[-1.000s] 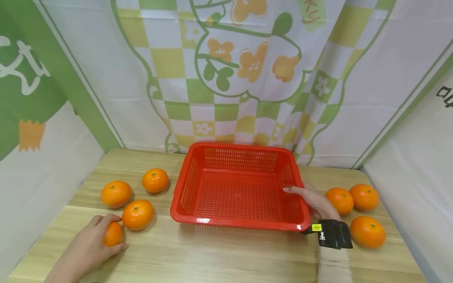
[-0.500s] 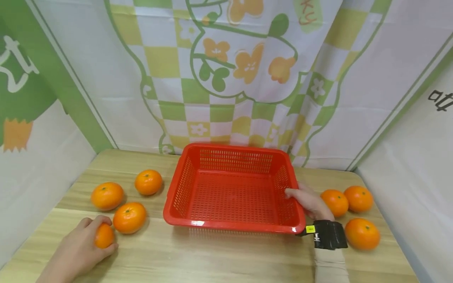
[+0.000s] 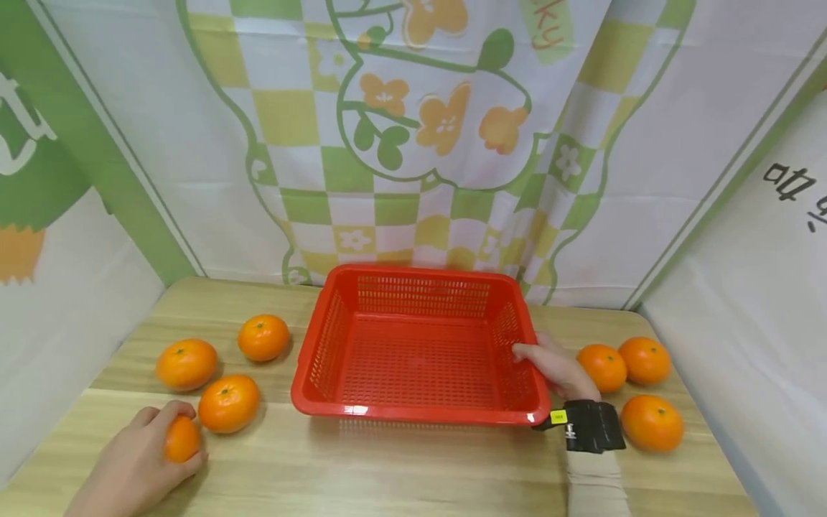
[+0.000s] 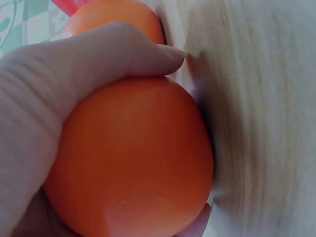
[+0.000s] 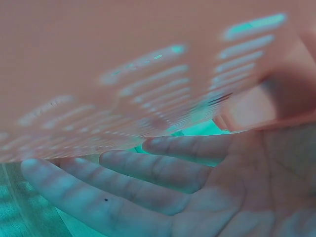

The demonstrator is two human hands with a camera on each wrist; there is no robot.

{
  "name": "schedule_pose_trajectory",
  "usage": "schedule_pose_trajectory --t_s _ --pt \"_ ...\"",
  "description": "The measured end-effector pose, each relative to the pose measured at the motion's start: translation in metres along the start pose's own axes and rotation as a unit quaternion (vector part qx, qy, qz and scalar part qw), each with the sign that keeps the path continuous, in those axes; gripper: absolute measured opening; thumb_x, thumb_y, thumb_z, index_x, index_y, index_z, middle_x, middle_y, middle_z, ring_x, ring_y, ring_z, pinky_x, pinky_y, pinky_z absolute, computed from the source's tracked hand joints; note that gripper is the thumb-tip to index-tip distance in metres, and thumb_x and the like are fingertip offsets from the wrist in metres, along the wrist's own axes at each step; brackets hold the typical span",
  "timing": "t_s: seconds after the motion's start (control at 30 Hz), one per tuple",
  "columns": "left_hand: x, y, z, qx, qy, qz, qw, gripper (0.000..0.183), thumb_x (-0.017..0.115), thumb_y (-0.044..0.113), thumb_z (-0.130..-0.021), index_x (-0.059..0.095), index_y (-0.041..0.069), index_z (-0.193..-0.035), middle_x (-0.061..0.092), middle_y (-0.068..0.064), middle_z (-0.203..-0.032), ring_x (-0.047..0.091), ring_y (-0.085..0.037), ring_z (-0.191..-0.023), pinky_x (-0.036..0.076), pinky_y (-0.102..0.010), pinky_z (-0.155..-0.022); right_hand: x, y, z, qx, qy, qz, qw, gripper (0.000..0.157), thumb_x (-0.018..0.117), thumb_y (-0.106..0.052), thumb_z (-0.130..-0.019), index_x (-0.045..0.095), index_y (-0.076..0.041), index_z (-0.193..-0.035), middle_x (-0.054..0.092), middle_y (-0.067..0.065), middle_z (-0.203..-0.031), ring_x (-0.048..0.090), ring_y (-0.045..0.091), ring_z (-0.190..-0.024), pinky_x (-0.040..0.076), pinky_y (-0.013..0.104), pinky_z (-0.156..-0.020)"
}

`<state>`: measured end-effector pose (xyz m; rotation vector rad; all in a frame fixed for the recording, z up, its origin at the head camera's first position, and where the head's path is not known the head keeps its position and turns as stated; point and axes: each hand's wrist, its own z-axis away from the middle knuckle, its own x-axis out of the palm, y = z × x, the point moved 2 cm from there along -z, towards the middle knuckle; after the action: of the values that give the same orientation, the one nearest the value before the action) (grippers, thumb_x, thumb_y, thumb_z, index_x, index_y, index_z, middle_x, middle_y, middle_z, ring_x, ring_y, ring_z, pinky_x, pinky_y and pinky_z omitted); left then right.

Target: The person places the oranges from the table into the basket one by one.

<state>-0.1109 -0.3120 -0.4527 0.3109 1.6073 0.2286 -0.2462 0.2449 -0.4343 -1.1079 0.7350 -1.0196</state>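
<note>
At the lower left of the head view, my left hand (image 3: 132, 459) grips a mandarin (image 3: 182, 439) on the wooden table, thumb on the near side and fingers on the far side. The left wrist view shows that mandarin (image 4: 133, 158) close up, low against the wood. A red plastic basket (image 3: 413, 414) with slotted walls stands mid-table with nothing in it. My right hand (image 3: 561, 370) holds its right side, the thumb over the rim. In the right wrist view, the other fingers (image 5: 153, 168) stretch out under the basket wall (image 5: 89, 44).
Three more mandarins sit at the left, the nearest one (image 3: 229, 403) right beside my left hand. Another three, including one (image 3: 652, 424) by the black wrist strap (image 3: 591, 425), lie on the right. A patterned curtain (image 3: 362, 172) hangs behind the table (image 3: 362, 474).
The head view has turned slightly right, so everything appears further left. Both hands keep their holds on the mandarin and the basket, with no clear movement of either thing.
</note>
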Motion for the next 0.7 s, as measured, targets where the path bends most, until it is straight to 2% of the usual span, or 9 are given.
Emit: schedule_pose_trajectory --t_s 0.23,0.33,0.57,0.7 --pt "0.006 0.005 -0.002 0.008 0.001 0.009 0.9999 0.063 0.081 0.033 -0.064 0.051 0.006 -0.111 0.054 -0.022 -0.091 0.053 -0.026 -0.063 0.05 -0.05 -0.053 -0.008 -0.002 0.003 -0.009 0.004 0.011 1.0 0.045 0.044 0.002 -0.086 0.036 0.011 -0.129 0.048 0.04 -0.118 0.057 0.05 -0.096 0.054 0.055 -0.074" --pt "0.003 0.005 -0.002 0.016 0.008 0.007 0.9998 0.063 0.082 0.033 -0.063 0.052 0.006 -0.11 0.054 -0.022 -0.091 0.054 -0.027 -0.064 0.05 -0.051 -0.053 -0.007 -0.001 0.004 -0.014 -0.003 0.01 1.0 0.044 0.044 0.002 -0.086 0.036 0.013 -0.128 0.049 0.041 -0.117 0.057 0.05 -0.095 0.053 0.055 -0.074" --pt "-0.001 0.0 0.005 0.013 0.002 0.009 0.9999 0.065 0.083 0.044 -0.062 0.054 0.01 -0.109 0.054 -0.018 -0.094 0.054 -0.028 -0.067 0.05 -0.055 -0.058 -0.002 0.002 0.002 -0.014 -0.018 -0.012 1.0 0.045 0.042 0.005 -0.088 0.032 0.011 -0.131 0.045 0.041 -0.12 0.054 0.052 -0.099 0.051 0.058 -0.077" --pt "-0.006 -0.003 0.008 0.008 0.018 -0.001 0.9998 0.063 0.082 0.042 -0.063 0.054 0.01 -0.109 0.054 -0.019 -0.096 0.055 -0.03 -0.067 0.05 -0.055 -0.055 0.003 0.0 0.0 -0.02 -0.013 -0.007 1.0 0.043 0.043 0.004 -0.089 0.033 0.013 -0.129 0.047 0.04 -0.117 0.055 0.051 -0.098 0.052 0.056 -0.076"
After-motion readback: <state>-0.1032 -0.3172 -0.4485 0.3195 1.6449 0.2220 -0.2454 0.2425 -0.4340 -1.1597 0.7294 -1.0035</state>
